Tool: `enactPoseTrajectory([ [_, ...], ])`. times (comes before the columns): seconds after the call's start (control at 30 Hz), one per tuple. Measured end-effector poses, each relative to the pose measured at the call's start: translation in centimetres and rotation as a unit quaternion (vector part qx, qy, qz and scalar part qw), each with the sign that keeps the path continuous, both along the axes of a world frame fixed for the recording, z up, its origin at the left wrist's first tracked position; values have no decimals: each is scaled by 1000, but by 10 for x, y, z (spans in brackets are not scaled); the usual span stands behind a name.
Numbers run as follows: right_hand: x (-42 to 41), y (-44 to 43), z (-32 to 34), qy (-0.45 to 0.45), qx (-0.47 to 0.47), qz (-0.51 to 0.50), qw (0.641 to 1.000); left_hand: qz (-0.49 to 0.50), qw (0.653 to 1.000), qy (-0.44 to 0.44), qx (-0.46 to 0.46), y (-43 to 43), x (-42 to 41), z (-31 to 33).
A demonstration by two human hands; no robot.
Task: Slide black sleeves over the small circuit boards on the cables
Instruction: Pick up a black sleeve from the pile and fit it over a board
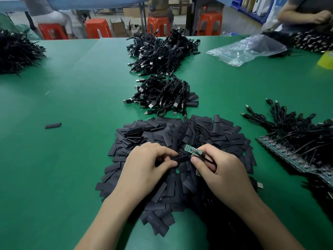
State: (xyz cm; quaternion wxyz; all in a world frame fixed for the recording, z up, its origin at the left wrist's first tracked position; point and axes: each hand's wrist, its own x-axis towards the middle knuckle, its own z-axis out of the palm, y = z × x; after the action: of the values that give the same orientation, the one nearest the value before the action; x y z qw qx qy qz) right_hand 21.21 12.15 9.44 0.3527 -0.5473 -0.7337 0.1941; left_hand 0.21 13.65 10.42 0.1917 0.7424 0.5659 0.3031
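A wide heap of flat black sleeves (207, 130) covers the green table in front of me. Over it, my left hand (146, 166) pinches one black sleeve (182, 158) between thumb and fingers. My right hand (219, 166) grips a cable just behind its small green circuit board (191, 149). The board's free end points up and left, just above the sleeve's right end. A second green board edge (198, 173) peeks out under my right hand.
Cables with sleeved ends lie in a pile (162, 96) beyond the heap, with a bigger pile (160, 53) behind. Unsleeved cables with a row of green boards (288, 152) lie at right. One stray sleeve (53, 125) lies left. A plastic bag (246, 49) and another person's hands (322, 18) are far right.
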Motion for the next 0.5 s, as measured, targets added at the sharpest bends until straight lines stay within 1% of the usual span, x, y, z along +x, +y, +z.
enactPoseTrajectory([
  [0.23, 1, 1, -1, 20, -5, -4, 1000, 23, 996, -56, 70, 0, 1, -3],
  [0.37, 1, 1, -1, 46, -2, -7, 999, 33, 990, -127, 58, 0, 1, -2],
  [0.5, 1, 1, -2, 60, 3, 0, 998, 36, 988, -137, 57, -2, 5, -3],
])
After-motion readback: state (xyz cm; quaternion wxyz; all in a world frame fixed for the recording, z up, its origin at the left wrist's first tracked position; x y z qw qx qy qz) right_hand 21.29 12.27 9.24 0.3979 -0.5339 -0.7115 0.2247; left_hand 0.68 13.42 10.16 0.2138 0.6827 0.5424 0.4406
